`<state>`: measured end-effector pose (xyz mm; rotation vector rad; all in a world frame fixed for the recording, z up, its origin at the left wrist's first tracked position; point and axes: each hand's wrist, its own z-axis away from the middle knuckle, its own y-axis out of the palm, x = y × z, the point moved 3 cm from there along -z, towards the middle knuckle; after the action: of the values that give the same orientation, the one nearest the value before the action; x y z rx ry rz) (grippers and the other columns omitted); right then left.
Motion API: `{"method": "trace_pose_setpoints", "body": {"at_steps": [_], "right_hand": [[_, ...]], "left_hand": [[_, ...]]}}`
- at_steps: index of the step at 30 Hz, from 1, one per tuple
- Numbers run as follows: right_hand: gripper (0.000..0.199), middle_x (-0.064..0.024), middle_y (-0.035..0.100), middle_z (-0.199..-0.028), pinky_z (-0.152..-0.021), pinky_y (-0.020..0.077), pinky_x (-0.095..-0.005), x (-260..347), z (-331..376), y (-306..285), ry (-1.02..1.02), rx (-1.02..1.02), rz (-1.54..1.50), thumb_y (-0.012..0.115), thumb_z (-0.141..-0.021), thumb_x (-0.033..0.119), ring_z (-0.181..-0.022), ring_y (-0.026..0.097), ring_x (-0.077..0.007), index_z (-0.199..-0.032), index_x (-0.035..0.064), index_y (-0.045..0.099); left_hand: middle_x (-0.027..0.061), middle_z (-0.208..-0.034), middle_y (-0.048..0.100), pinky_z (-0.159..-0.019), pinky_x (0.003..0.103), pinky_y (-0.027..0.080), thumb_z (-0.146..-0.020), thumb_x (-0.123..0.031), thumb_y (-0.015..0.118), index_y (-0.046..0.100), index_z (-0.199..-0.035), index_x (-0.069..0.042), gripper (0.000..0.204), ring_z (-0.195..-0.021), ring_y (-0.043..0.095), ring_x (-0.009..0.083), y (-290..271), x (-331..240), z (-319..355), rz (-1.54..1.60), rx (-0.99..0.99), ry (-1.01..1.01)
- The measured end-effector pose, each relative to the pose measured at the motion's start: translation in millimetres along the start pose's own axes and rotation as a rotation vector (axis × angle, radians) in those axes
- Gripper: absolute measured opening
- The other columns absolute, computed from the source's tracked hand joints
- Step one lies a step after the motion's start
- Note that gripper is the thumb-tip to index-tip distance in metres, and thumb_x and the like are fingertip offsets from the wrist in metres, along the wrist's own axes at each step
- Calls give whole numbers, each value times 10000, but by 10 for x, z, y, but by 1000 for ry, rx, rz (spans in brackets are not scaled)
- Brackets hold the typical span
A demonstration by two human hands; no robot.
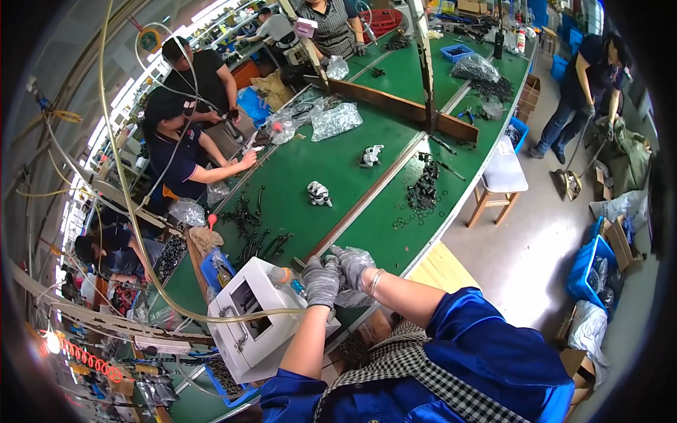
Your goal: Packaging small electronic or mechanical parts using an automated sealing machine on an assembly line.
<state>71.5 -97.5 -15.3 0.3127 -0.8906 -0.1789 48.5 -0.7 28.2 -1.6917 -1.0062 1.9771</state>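
Note:
Both my hands wear grey work gloves and meet close together at the near edge of the green bench, right of a white box-shaped machine (pixel 264 317). My left hand (pixel 321 282) is closed, its fingers curled; what lies in them is hidden. Touching it, my right hand (pixel 352 266) has its fingers bent inward, and I cannot make out what they grip. Just under the hands shows a clear plastic bag (pixel 354 297). A bottle with an orange and blue top (pixel 288 278) stands left of my left hand.
Black metal parts (pixel 423 185) lie in a heap with small rings on the green bench (pixel 367 211). Two silver-grey parts (pixel 319 194) sit mid-bench. A wooden divider (pixel 381 100) crosses it farther off. Several people work nearby; a person at right holds a long-handled scoop (pixel 568 182).

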Motion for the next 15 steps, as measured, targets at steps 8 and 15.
{"method": "trace_pose_setpoints", "body": {"at_steps": [8,15], "right_hand": [[380,-71,585,-652,-549,459,-380,-36,34,95,-56,-169,-220,517,-934,435,-581,542,-210,-783,94,589],[375,-58,577,-682,-577,466,-376,-336,-394,246,146,81,-718,443,-969,439,-611,530,-236,-863,99,559]], "left_hand": [[239,-778,629,-691,462,487,-853,-230,602,520,-875,44,287,-772,623,415,196,108,-34,-174,-163,141],[236,-839,643,-711,454,495,-858,-285,625,532,-904,42,344,-817,635,394,230,81,-37,-59,-260,44]]}}
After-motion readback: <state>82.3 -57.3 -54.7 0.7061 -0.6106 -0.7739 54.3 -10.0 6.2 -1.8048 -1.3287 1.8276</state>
